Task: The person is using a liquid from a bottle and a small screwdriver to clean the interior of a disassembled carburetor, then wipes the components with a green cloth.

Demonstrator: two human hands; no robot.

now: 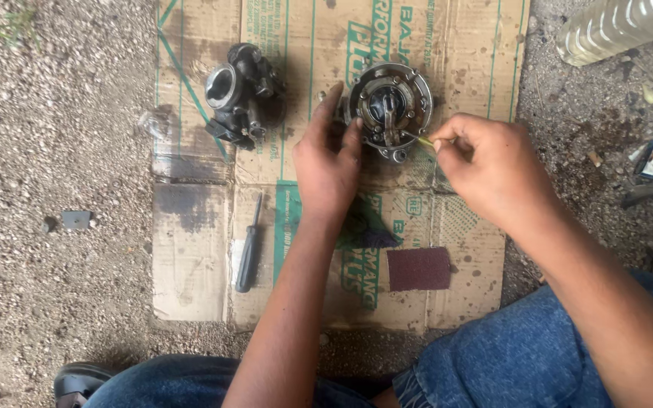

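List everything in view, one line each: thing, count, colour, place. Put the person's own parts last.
round metal part: 1, grey, top centre of the cardboard
thin yellow tool: 1, at the part's right rim
carburettor body: 1, dark grey, top left of the cardboard
screwdriver: 1, black, lower left of the cardboard
sandpaper piece: 1, maroon, lower centre
cardboard: 1, brown, flat on gravel
plastic bottle: 1, clear, top right
left hand: 1, touching the round part
right hand: 1, pinching the yellow tool
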